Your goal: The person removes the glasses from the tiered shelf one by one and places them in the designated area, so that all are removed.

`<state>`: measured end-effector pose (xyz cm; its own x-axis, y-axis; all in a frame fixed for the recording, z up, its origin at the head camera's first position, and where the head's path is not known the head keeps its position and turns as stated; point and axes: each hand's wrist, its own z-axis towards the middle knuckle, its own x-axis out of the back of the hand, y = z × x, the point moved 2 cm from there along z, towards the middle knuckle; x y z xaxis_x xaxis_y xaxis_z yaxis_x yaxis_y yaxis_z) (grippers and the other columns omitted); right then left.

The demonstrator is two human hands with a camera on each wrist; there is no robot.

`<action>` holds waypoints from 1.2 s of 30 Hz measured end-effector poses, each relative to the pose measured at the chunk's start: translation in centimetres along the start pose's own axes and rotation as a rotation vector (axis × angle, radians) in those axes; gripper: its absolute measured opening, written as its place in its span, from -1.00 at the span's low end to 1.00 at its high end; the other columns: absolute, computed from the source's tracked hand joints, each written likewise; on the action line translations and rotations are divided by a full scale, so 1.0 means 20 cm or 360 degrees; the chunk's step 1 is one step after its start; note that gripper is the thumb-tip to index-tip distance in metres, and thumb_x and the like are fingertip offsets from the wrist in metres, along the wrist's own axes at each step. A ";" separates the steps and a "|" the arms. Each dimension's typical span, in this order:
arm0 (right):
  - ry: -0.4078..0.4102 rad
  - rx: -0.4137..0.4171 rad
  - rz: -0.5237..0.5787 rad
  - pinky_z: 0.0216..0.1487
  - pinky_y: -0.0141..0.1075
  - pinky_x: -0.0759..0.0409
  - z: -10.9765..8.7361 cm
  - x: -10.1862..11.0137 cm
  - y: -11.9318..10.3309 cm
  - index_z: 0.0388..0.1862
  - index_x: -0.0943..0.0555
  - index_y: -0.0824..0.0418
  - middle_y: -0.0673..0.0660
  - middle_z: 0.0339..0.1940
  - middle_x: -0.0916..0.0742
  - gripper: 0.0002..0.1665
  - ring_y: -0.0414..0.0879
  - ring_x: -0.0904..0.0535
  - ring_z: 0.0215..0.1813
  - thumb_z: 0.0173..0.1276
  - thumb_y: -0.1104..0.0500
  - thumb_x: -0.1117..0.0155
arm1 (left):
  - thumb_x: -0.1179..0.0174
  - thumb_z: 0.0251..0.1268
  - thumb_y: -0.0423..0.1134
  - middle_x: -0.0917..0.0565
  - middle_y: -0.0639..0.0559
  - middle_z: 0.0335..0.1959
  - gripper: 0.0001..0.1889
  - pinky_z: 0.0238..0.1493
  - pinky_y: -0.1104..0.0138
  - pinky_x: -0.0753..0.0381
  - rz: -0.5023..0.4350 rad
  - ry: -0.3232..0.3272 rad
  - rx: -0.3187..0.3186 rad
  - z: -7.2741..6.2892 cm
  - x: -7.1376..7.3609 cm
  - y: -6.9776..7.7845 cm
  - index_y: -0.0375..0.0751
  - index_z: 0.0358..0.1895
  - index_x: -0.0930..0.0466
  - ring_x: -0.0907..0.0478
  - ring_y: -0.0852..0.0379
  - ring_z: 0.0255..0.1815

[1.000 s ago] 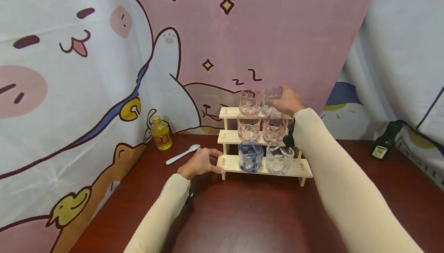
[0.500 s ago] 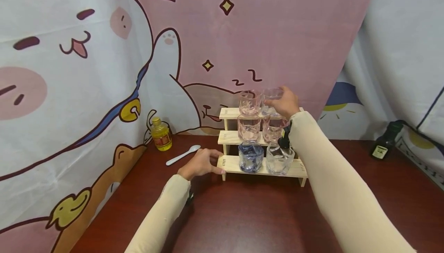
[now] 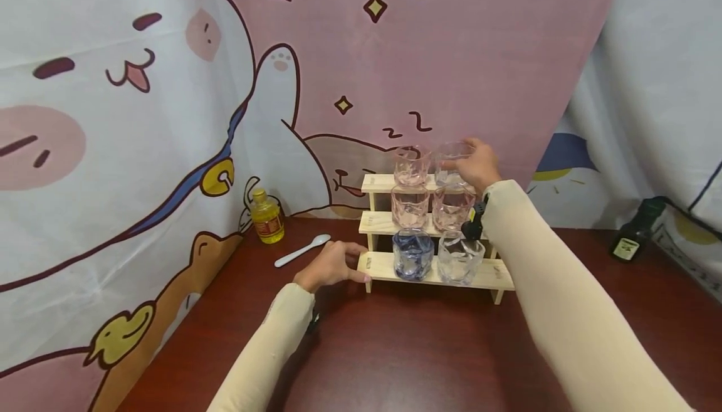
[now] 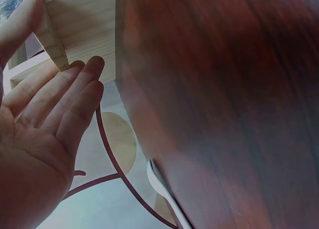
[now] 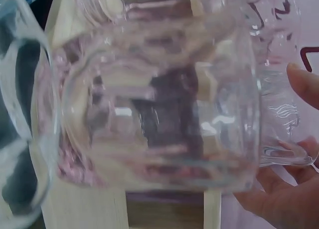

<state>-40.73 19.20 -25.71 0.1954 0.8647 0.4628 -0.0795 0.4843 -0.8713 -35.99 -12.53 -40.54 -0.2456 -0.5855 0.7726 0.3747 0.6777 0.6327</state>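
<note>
A three-tier wooden rack point(image 3: 372, 263) stands on the table, with two glasses on each tier. My left hand point(image 3: 333, 264) holds the left end of its lowest tier; the left wrist view shows thumb and fingers on either side of the board. At the top right, my right hand point(image 3: 476, 166) grips a clear glass point(image 5: 279, 114), thumb and fingers round its side. Beside that glass is a pink glass point(image 3: 412, 166). Two more pink glasses, left point(image 3: 410, 207) and right point(image 3: 451, 208), fill the middle tier. A blue glass point(image 3: 413, 255) and a clear faceted glass point(image 3: 459, 258) sit lowest.
A white spoon point(image 3: 303, 251) lies left of the rack, near a small bottle of yellow oil point(image 3: 267, 217). A dark bottle point(image 3: 630, 236) stands at the far right. A printed cloth point(image 3: 485, 42) hangs close behind the rack.
The head view has shifted slightly. My right hand and the clear glass have moved a little to the right along the top tier. My left hand stays at the rack's end.
</note>
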 end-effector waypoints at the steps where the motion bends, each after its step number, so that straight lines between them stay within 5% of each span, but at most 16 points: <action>1: 0.0004 -0.0003 0.0022 0.43 0.18 -0.40 0.00 0.01 0.01 0.66 0.01 0.16 0.32 0.62 -0.24 0.06 0.31 -0.28 0.55 0.35 0.17 -0.39 | -0.63 -0.11 -0.09 -0.74 -0.10 0.11 -0.35 0.09 0.15 -0.70 0.0003 0.0003 0.0000 0.00 0.00 0.00 -0.11 0.15 -0.66 -0.72 0.00 0.06; 10: -0.0032 0.0054 -0.0029 0.44 0.26 -0.34 -0.02 0.16 0.02 0.66 -0.02 0.10 0.35 0.61 -0.23 0.05 0.37 -0.23 0.54 0.35 0.09 -0.41 | -0.64 -0.12 -0.13 -0.75 -0.06 0.08 -0.38 0.06 0.19 -0.71 -0.0011 0.0006 0.0014 0.01 -0.02 0.01 -0.11 0.12 -0.68 -0.73 0.03 0.05; 11: -0.0043 0.0060 -0.0053 0.32 0.24 -0.46 -0.02 0.18 0.02 0.66 -0.01 0.09 0.35 0.61 -0.23 0.06 0.38 -0.39 0.40 0.35 0.06 -0.40 | -0.64 -0.12 -0.13 -0.76 -0.05 0.07 -0.39 0.06 0.20 -0.71 -0.0018 -0.0001 0.0009 0.01 -0.02 0.01 -0.11 0.12 -0.68 -0.74 0.04 0.04; 16: -0.0110 0.0094 -0.0113 0.21 0.24 -0.48 -0.06 0.28 0.04 0.67 0.03 0.06 0.37 0.60 -0.23 0.08 0.40 -0.40 0.34 0.37 0.00 -0.39 | -0.63 -0.11 -0.14 -0.76 -0.04 0.06 -0.40 0.06 0.20 -0.70 -0.0028 -0.0010 -0.0006 0.02 -0.03 0.02 -0.11 0.11 -0.68 -0.73 0.06 0.04; 21: -0.0182 0.0151 -0.0139 0.42 0.32 -0.29 -0.09 0.34 0.04 0.67 0.04 0.07 0.39 0.58 -0.26 0.10 0.40 -0.18 0.55 0.36 -0.04 -0.39 | -0.62 -0.09 -0.13 -0.76 -0.04 0.06 -0.39 0.06 0.20 -0.71 0.0000 0.0000 0.0008 0.02 -0.02 0.00 -0.12 0.13 -0.67 -0.73 0.08 0.02; 36: -0.0209 0.0165 -0.0187 0.39 0.37 -0.30 -0.18 0.45 0.15 0.66 -0.02 0.02 0.37 0.59 -0.25 0.05 0.41 -0.14 0.56 0.36 -0.07 -0.38 | -0.62 -0.08 -0.15 -0.76 -0.03 0.06 -0.40 0.09 0.18 -0.70 -0.0009 -0.0007 0.0013 0.01 -0.02 0.00 -0.10 0.14 -0.67 -0.73 0.08 0.04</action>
<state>-35.65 28.02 -24.77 0.0805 0.8079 0.5837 -0.1652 0.5884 -0.7915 -36.15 -12.21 -40.75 -0.2519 -0.5874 0.7691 0.3658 0.6780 0.6376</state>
